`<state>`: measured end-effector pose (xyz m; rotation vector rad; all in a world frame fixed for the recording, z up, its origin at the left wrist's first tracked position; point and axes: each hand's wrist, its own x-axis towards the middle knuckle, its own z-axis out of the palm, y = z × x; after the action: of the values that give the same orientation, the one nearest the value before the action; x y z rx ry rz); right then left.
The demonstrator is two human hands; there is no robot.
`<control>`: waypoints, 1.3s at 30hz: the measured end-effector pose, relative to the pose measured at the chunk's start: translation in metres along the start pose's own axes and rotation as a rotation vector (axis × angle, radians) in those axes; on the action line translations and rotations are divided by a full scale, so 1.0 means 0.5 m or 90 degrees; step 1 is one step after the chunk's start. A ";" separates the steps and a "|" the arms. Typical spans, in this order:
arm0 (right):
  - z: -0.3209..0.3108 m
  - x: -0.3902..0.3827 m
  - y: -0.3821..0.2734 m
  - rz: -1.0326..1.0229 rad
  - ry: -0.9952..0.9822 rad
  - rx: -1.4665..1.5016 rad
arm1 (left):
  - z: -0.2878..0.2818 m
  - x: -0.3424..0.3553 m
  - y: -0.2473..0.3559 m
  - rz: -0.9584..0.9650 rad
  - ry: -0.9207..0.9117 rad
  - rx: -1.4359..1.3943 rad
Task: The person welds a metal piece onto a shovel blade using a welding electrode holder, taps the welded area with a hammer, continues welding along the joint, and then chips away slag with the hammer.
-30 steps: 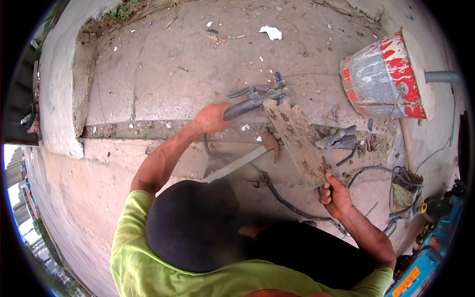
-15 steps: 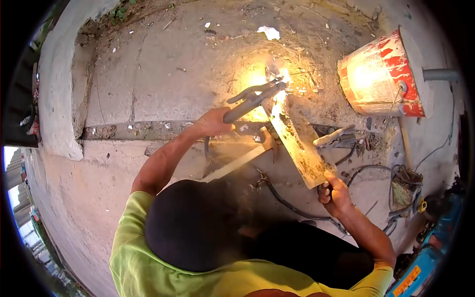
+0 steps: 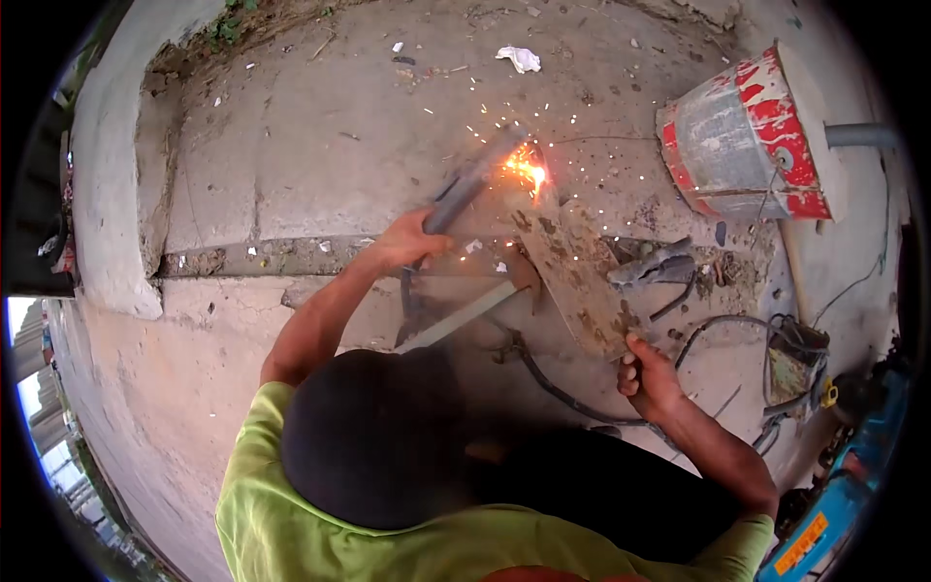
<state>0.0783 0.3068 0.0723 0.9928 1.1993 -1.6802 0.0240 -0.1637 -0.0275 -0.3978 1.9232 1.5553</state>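
My left hand [image 3: 412, 240] is closed around the grey handle of a welding electrode holder [image 3: 464, 186]. Orange sparks fly where its far end meets the far end of a flat, stained metal plate [image 3: 570, 281]. Smoke blurs that end, and I cannot make out a welding rod. My right hand [image 3: 648, 373] grips the plate's near corner, thumb on top, keeping it slanted. Beside the plate lies a hammer [image 3: 527, 277] with a pale handle, partly veiled by haze. Right of the plate, a grey clamp-like tool [image 3: 658, 264] rests at the ground channel.
A red and white paint-stained bucket [image 3: 722, 136] lies tipped at the right. Black cable [image 3: 572, 403] curls across the concrete toward a small dirty metal box [image 3: 797, 364]. A teal machine [image 3: 839, 495] stands at lower right. A dark rounded shape [image 3: 373, 441] blocks the lower middle.
The bright flare and yellow glow have shrunk to orange scattering sparks. My left hand and the electrode holder have shifted slightly left. My right hand still grips the plate.
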 end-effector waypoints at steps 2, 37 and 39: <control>0.016 0.006 0.010 0.028 0.048 -0.024 | -0.009 0.002 -0.038 0.019 0.037 -0.084; -0.023 0.166 0.050 0.081 -0.069 -0.353 | 0.170 -0.161 -0.102 0.163 0.161 0.482; -0.026 0.161 0.038 0.049 -0.060 -0.386 | 0.184 -0.159 -0.117 0.187 0.160 0.517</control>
<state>0.0697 0.3014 -0.0108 0.5672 1.4609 -1.1719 0.1442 -0.1030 -0.0318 0.0535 2.6941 0.7703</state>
